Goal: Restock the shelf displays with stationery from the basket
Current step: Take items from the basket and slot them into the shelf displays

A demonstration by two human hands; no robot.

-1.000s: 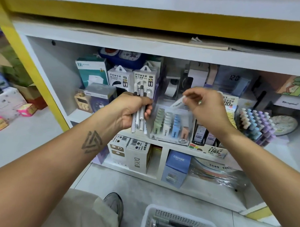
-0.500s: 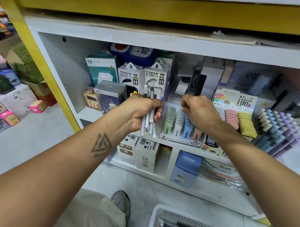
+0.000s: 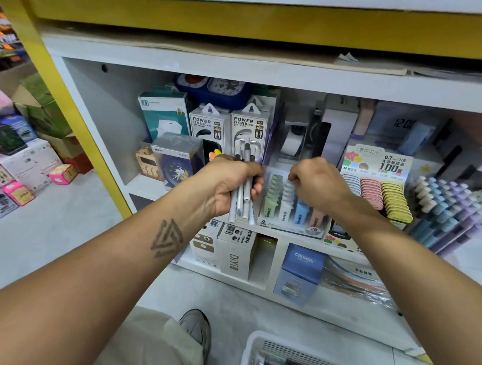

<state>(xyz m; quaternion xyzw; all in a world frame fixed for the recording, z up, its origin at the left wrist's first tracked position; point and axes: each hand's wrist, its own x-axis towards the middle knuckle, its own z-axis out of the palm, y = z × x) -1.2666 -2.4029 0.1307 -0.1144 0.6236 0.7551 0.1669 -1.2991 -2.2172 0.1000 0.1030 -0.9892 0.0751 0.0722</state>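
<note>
My left hand (image 3: 230, 182) grips a bundle of white pens (image 3: 243, 203) upright in front of the shelf, their dark tips poking out above my fist. My right hand (image 3: 317, 183) is curled over a clear display box (image 3: 293, 223) of pastel lead-refill packs, its fingers down among the white packs in the second row; whether they pinch one is hidden. The white basket (image 3: 258, 346) stands on the floor at the bottom edge, with dark pens inside.
Power bank boxes (image 3: 209, 126) and a boxed clock (image 3: 175, 158) stand behind my left hand. A lead-refill display (image 3: 376, 184) and rows of pastel markers (image 3: 441, 205) fill the shelf to the right. DIY (image 3: 236, 253) and CRUHRE (image 3: 299, 271) boxes sit on the lower shelf. My shoe (image 3: 196, 331) is beside the basket.
My right hand dropped from above the display box down into its rows and curled. My left hand has kept hold of the pens in about the same place.
</note>
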